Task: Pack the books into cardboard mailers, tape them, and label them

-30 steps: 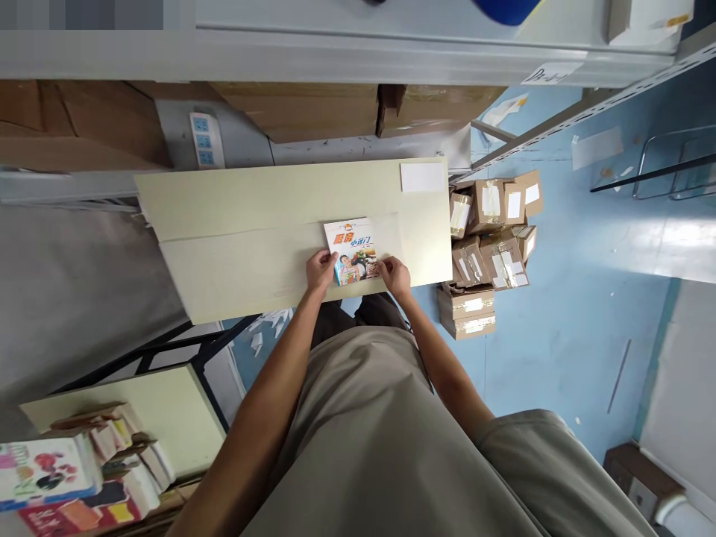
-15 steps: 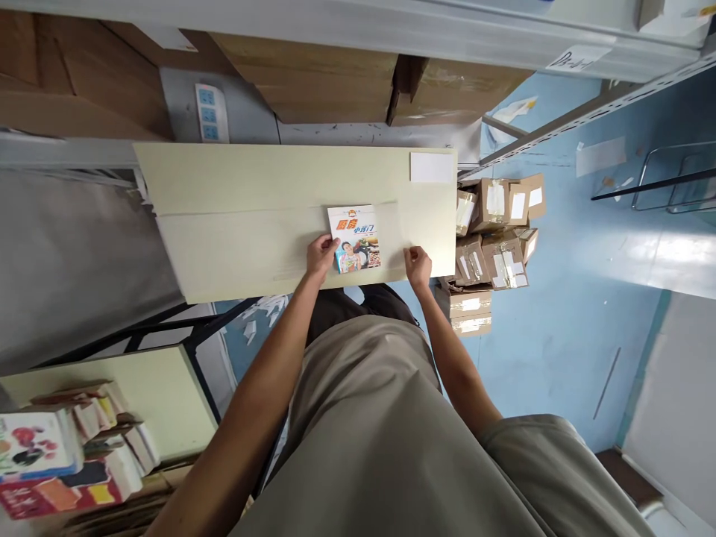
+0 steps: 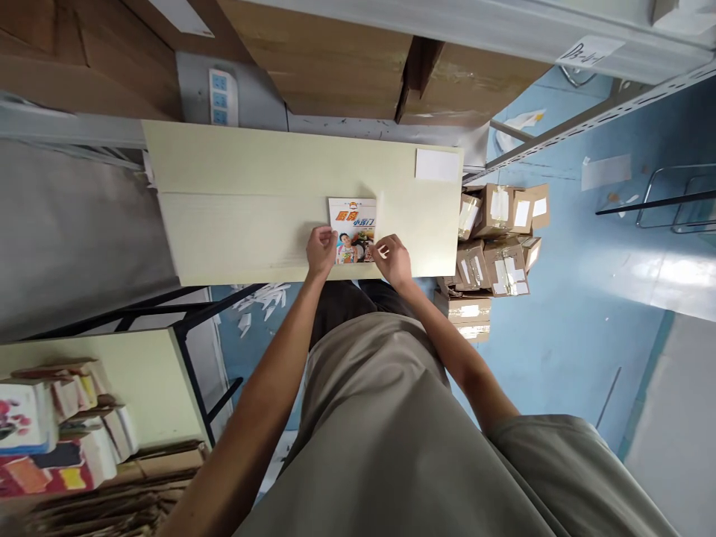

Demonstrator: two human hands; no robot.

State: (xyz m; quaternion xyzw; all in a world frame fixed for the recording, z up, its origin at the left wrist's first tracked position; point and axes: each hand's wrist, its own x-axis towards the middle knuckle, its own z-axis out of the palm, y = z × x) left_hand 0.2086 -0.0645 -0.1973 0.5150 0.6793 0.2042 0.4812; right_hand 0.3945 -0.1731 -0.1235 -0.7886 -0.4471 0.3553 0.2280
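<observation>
Near the front edge of the pale-yellow rectangular surface (image 3: 251, 164), a colourful paper-covered book (image 3: 351, 221) is seen face up, its left side grasped by the left hand (image 3: 321, 252). Its right side is overlapped by the right hand (image 3: 394, 261), whose fingers are curled, though whether anything is gripped cannot be told.

Free tabletop (image 3: 240, 224) beside left hand (image 3: 321, 252), boxes (image 3: 330, 67) behind

Taped cardboard boxes (image 3: 506, 266) sit heaped on a blue floor (image 3: 548, 350) at three o'clock, while large brown cartons (image 3: 330, 60) stand beneath a grey shelf beam (image 3: 475, 33) at twelve. A white power strip (image 3: 224, 97) lies near eleven o'clock, and books (image 3: 98, 447) are piled at eight.
</observation>
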